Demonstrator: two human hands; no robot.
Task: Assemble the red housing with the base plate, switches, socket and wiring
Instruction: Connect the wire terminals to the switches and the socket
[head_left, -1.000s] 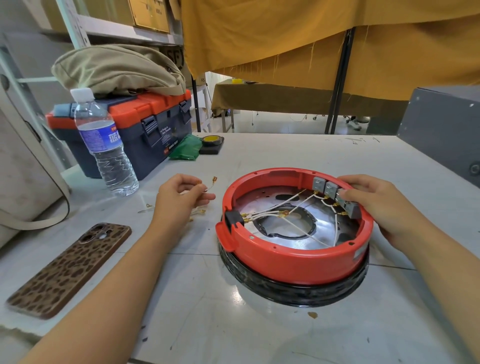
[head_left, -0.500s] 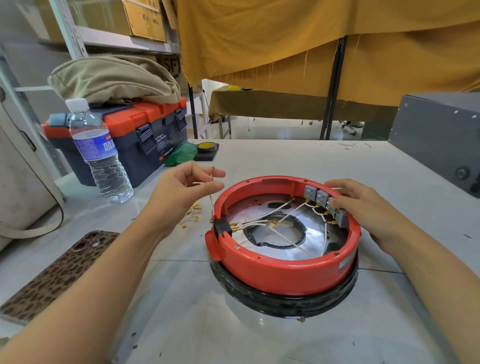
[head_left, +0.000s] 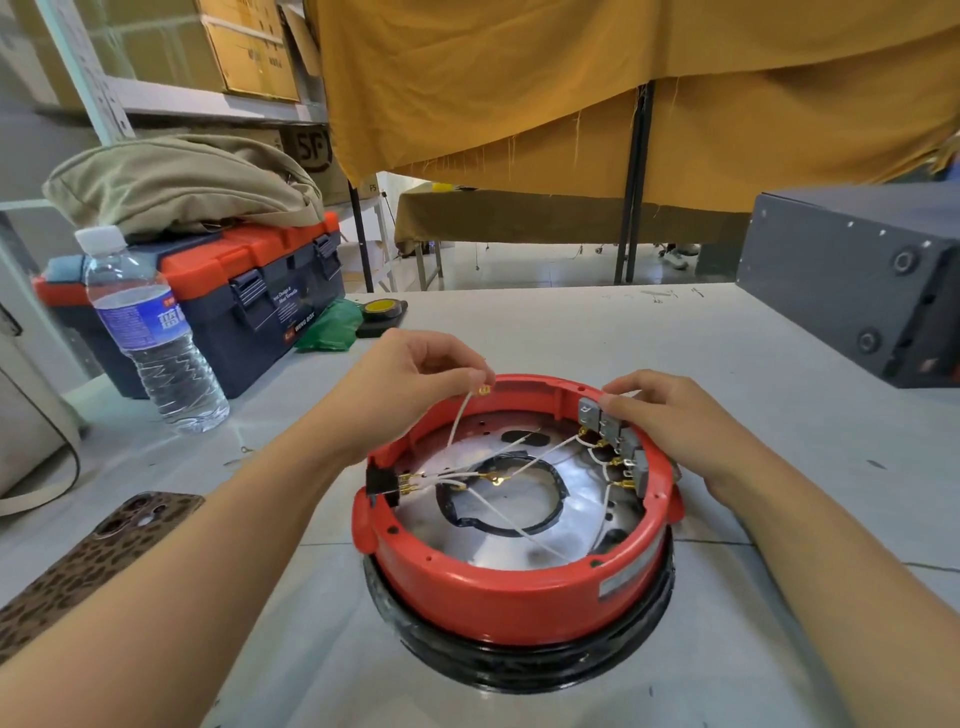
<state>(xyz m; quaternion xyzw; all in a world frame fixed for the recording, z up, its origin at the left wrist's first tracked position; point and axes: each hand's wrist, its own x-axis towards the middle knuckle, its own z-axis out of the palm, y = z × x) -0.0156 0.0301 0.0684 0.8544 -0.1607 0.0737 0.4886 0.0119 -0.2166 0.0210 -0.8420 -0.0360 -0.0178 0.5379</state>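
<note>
The round red plastic housing (head_left: 514, 582) sits directly in front of me on the pale grey table (head_left: 649, 332), between my two forearms, resting on a black ring (head_left: 519, 662). Inside it lies the shiny metal base plate (head_left: 498, 530) with a black-edged round opening at its middle.

My left hand (head_left: 410, 384) is raised over the housing's far-left rim. Its thumb and forefinger pinch a loose white wire (head_left: 460, 421) just below its brass terminal; the wire hangs down from my fingers towards the plate.

My right hand (head_left: 670, 415) rests on the far-right rim, fingers curled against the row of grey switches (head_left: 613, 431) mounted inside the wall. Whether they actually grip a switch or only press on it, I cannot tell.

A black socket block (head_left: 382, 483) is seated in the left wall, below my left wrist. White wires run from it across the plate to the switches.

To the left of my left arm: a clear plastic water bottle (head_left: 150, 338), a blue and orange toolbox (head_left: 244, 296), and a leopard-print phone (head_left: 83, 566). Beyond my right hand stands a dark grey box (head_left: 857, 275).
</note>
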